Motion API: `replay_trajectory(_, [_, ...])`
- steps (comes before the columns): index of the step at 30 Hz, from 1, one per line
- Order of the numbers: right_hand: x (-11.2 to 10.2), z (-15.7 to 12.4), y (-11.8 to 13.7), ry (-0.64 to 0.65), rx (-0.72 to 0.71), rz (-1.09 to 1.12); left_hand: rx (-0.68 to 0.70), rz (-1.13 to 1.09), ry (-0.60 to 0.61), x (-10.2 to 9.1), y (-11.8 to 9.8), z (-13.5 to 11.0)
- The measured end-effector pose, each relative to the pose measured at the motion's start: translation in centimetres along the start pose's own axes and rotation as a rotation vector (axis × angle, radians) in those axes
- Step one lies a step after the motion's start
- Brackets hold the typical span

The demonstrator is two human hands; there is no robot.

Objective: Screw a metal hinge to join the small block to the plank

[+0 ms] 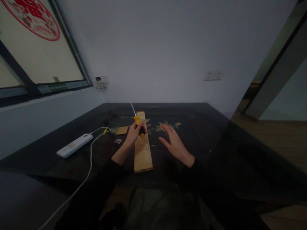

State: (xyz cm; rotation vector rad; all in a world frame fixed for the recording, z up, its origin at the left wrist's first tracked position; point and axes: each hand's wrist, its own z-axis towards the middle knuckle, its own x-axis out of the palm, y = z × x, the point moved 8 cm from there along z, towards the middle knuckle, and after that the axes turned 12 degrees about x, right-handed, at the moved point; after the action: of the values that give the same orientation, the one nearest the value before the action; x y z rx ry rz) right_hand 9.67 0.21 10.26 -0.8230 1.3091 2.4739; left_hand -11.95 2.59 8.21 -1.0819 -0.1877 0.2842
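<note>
My left hand is closed around the handle of a screwdriver, which has yellow and dark parts. Its metal shaft points up and away to the left. Under that hand lies a long wooden board, stretching from near the table's front edge towards the back. To the right of the board, my right hand is held over the table with thumb and fingers apart and nothing in it. Just left of the board are a small tan piece and a small metallic-looking plate with holes.
The dark table has a printed flower pattern and reaches the wall. On its left sits a white power strip, its white cable running off the front edge. Wall sockets are behind, and a window is at the left.
</note>
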Motion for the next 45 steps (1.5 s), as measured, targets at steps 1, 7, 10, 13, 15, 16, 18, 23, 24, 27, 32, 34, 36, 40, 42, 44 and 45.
replay_trajectory(1, [-0.2, 0.2, -1.3, -0.005, 0.031, 0.009, 0.026, 0.179, -0.024, -2.2, 0.4, 1.1])
replay_trajectory(7, [0.0, 0.0, -5.9, 0.043, 0.142, 0.013, -0.037, 1.205, 0.171, -10.2, 4.4, 4.9])
replay_trajectory(10, [0.4, -0.3, -5.7, 0.079, 0.138, -0.006, -0.088, 1.334, 0.257, -11.6, 6.6, 5.4])
replay_trajectory(13, [0.6, -0.4, -5.4, 0.096, 0.139, -0.034, -0.18, 1.241, 0.33, -12.2, 8.6, 5.3])
replay_trajectory(15, [0.7, -0.5, -5.4, 0.108, 0.137, -0.044, -0.181, 1.187, 0.337, -12.3, 9.1, 5.3])
replay_trajectory(16, [0.8, -0.5, -5.4, 0.114, 0.138, -0.048, -0.178, 1.176, 0.335, -12.4, 9.2, 5.3])
replay_trajectory(18, [1.0, -0.5, -5.4, 0.127, 0.141, -0.06, -0.181, 1.173, 0.33, -12.3, 9.4, 5.3])
replay_trajectory(23, [1.2, -0.6, -5.4, 0.151, 0.149, -0.077, -0.17, 1.151, 0.325, -11.5, 9.6, 5.5])
replay_trajectory(24, [1.2, -0.6, -5.3, 0.152, 0.146, -0.079, -0.164, 1.148, 0.315, -11.4, 9.5, 5.5])
replay_trajectory(27, [1.0, -0.7, -5.0, 0.141, 0.135, -0.087, -0.177, 1.148, 0.27, -11.7, 9.3, 5.7])
replay_trajectory(32, [0.8, -0.7, -4.9, 0.13, 0.137, -0.079, -0.194, 1.252, 0.111, -14.7, 8.0, 5.9])
replay_trajectory(34, [1.0, -0.7, -5.0, 0.142, 0.141, -0.078, -0.193, 1.309, 0.05, -16.3, 7.6, 5.8])
replay_trajectory(36, [1.1, -0.8, -5.0, 0.155, 0.146, -0.077, -0.215, 1.353, 0.021, -17.4, 7.7, 5.7])
replay_trajectory(40, [1.4, -0.9, -5.0, 0.177, 0.147, -0.097, -0.274, 1.38, 0.033, -18.0, 8.5, 5.8])
replay_trajectory(42, [1.5, -0.9, -4.9, 0.187, 0.147, -0.108, -0.282, 1.38, 0.045, -17.6, 8.7, 6.0])
replay_trajectory(44, [1.5, -0.9, -4.9, 0.191, 0.144, -0.108, -0.287, 1.384, 0.052, -17.3, 8.8, 6.1])
replay_trajectory(45, [1.4, -0.9, -4.8, 0.19, 0.142, -0.107, -0.291, 1.388, 0.057, -17.2, 8.8, 6.1])
